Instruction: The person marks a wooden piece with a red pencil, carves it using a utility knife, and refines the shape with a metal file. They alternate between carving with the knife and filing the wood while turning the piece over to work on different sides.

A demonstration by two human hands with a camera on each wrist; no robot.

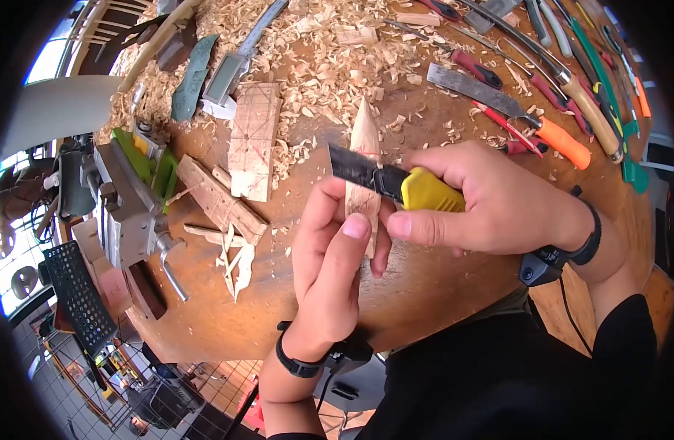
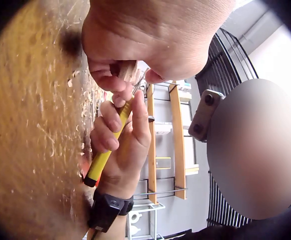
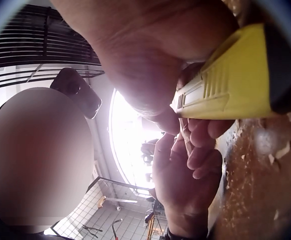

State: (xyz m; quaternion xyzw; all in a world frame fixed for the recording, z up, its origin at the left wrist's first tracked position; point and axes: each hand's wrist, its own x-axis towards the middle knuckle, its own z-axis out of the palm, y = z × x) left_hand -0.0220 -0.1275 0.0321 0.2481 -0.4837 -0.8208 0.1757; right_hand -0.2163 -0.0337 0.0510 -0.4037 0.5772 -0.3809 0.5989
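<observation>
My left hand (image 1: 329,249) grips a narrow strip of pale wood (image 1: 365,136) whose far end is cut to a point, with the thumb along its near end. A red line crosses the wood below the tip. In my right hand (image 1: 491,198) is a yellow utility knife (image 1: 428,192), its dark blade (image 1: 351,166) lying across the strip just beyond the left thumb. In the left wrist view, the knife's yellow handle (image 2: 108,145) runs along the right palm, and the wood's end (image 2: 128,70) shows under the left hand. The right wrist view shows the handle (image 3: 230,75) close up.
Wood shavings (image 1: 329,59) heap over the back of the bench (image 1: 425,286). A marked board (image 1: 255,139), wood offcuts (image 1: 219,198) and a metal vise (image 1: 124,198) stand at left. At right lie an orange-handled chisel (image 1: 564,143), files and other hand tools.
</observation>
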